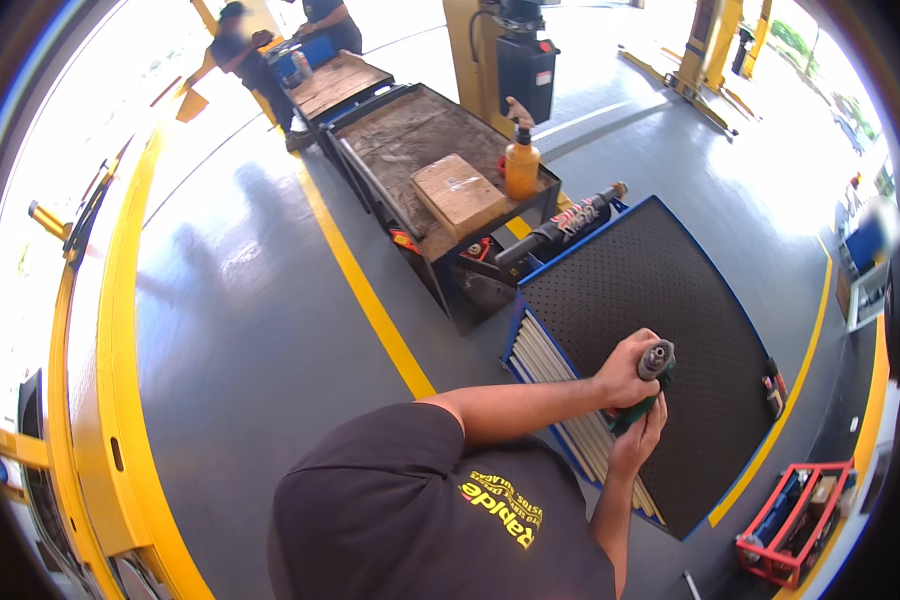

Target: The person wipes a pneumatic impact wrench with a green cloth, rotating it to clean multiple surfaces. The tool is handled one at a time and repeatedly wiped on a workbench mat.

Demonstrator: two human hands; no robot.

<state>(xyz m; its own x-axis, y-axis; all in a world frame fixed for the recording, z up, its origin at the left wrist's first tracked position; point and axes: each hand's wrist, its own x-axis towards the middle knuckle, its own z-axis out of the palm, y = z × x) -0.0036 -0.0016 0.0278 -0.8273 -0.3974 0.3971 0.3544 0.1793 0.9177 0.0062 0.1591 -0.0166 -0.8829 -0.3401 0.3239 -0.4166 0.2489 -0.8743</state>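
Note:
In front of me, above a tool cabinet's black perforated top [630,270], I hold a green and grey power drill [656,360] with both hands. My left hand [625,368] is closed around it near the round grey chuck, which points up toward the camera. Just below, my right hand [638,437] grips the drill's green body from the near side. Part of the tool is hidden behind my fingers. The cabinet has blue edges and pale drawer fronts [555,385] along its left side.
Beyond the cabinet stands a worn metal cart [390,130] with a cardboard box [460,194] and an orange spray bottle [521,165]. A dark cylinder [570,225] lies along the cabinet's far edge. A red tool carrier [795,520] sits lower right. Two people work far left.

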